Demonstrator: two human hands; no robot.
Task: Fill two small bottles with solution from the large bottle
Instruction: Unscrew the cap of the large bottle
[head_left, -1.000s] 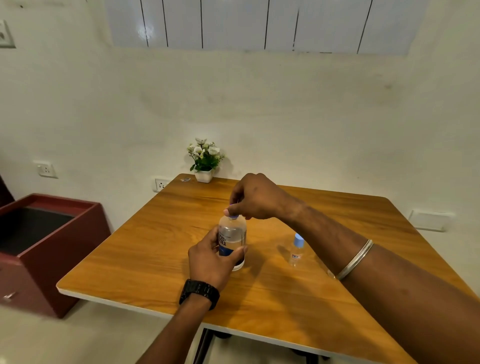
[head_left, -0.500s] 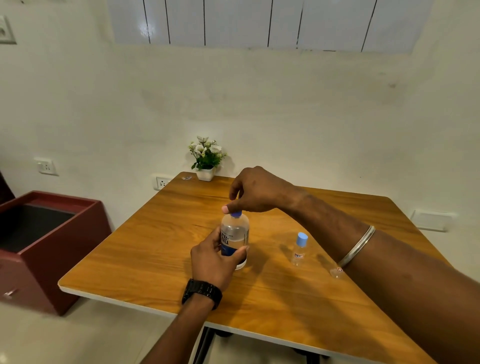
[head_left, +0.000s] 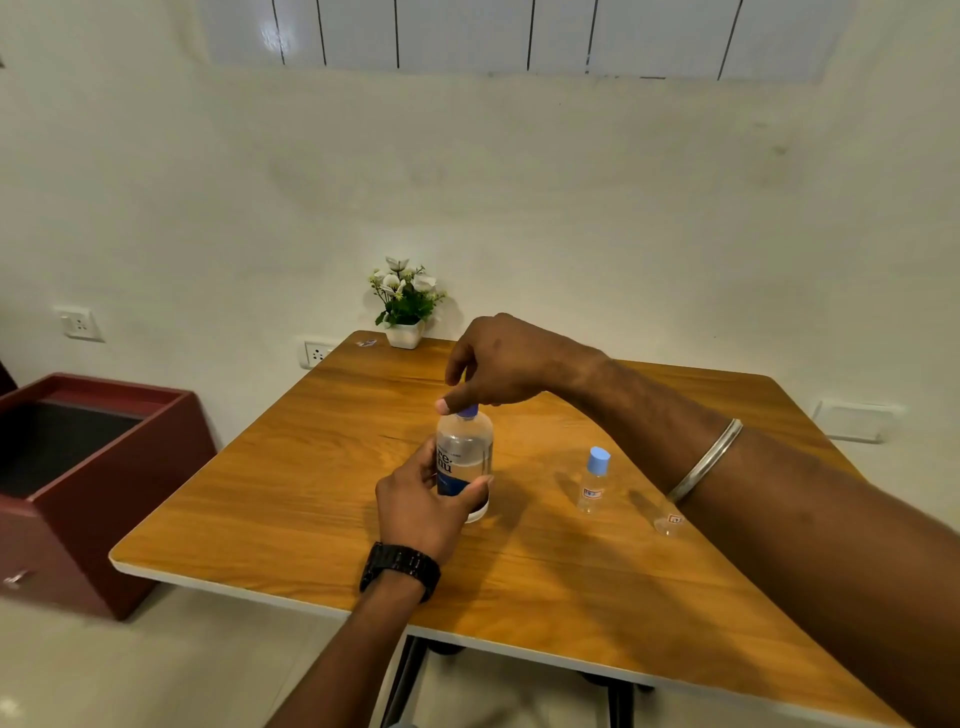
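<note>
The large clear bottle (head_left: 464, 451) with a blue label stands upright in the middle of the wooden table (head_left: 291, 483). My left hand (head_left: 418, 506) grips its lower body from the near side. My right hand (head_left: 501, 366) sits over the top and pinches the blue cap (head_left: 469, 411). A small clear bottle (head_left: 594, 480) with a light blue cap stands to the right. A second small bottle (head_left: 669, 522) stands further right, mostly hidden by my right forearm.
A small white pot of flowers (head_left: 405, 306) stands at the table's far edge by the wall. A dark red open box (head_left: 98, 483) sits on the floor to the left. Wall sockets (head_left: 318, 353) are behind the table.
My right hand has lifted slightly at the cap, so the blue cap now shows under the fingers. The left hand keeps its grip on the bottle.
</note>
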